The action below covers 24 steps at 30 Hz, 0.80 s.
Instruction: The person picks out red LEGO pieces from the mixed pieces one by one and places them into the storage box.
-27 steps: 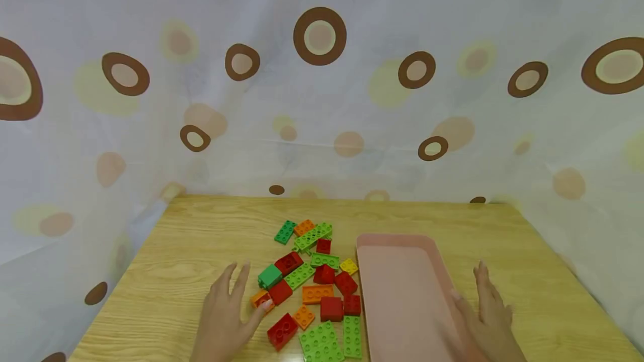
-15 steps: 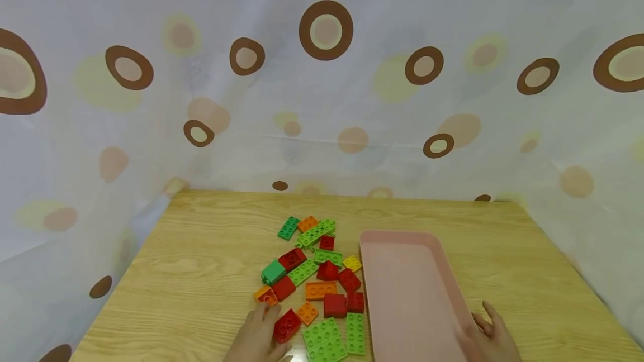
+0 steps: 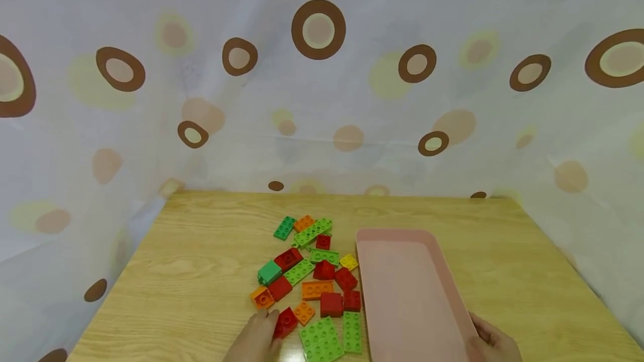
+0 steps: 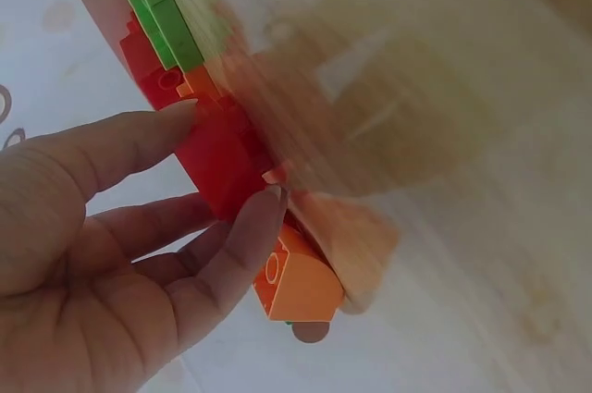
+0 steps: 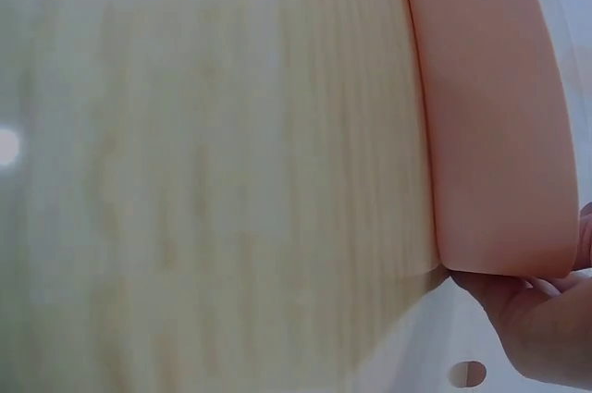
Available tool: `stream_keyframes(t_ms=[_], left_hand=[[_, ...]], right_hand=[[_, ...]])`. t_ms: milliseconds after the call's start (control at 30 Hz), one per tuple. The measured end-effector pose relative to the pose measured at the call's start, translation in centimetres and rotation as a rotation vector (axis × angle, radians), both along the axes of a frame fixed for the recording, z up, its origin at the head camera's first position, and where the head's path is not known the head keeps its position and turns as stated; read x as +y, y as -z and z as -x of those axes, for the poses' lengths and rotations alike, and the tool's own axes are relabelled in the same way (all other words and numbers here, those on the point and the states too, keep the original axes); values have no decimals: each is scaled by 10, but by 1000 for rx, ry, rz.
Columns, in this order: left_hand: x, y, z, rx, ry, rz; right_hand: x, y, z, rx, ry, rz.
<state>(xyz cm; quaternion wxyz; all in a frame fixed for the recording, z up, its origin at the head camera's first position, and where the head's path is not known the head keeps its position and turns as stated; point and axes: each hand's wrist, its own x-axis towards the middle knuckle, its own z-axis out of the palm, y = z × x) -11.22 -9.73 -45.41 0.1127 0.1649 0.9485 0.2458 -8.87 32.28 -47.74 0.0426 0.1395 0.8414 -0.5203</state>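
My left hand (image 3: 253,339) is low in the head view, at the left side of a red building brick (image 3: 286,323). In the left wrist view its thumb and fingers pinch this red brick (image 4: 217,157), which lies close over the wooden table. A long pink tray (image 3: 405,278) stands right of the bricks with nothing in it. My right hand (image 3: 495,344) grips the tray's right side near the front. In the right wrist view the hand (image 5: 555,333) holds the tray wall (image 5: 504,125), with fingers at its lower edge; part of the hand is cut off.
Loose bricks spread left of the tray: a light green square plate (image 3: 321,339), an orange brick (image 3: 263,297), a green brick (image 3: 270,272), a yellow one (image 3: 349,262) and several red ones. The wooden table (image 3: 191,256) meets a spotted cloth (image 3: 322,105) behind and at both sides.
Both hands have come down from above the table. The left moved right and took hold of the red brick; the right closed onto the tray's side. The bricks and tray stay in place.
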Motion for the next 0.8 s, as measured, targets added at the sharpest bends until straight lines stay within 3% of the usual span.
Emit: stream_keyframes(t_ms=[167,333,600,800], left_hand=[[-1,-1,2,-54,-56,-48],[3,-12,3,-37,-91,-80],[42,-31,17,92,32,-194],[82,-37,34,183,134,-165]], right_hand=[[-1,-3,1,-63,52,14],[-3,-11,3,-67,0,-139],[-6,-19,0,-21,-41,-228],[-5,-25,2,26,-122,-263]])
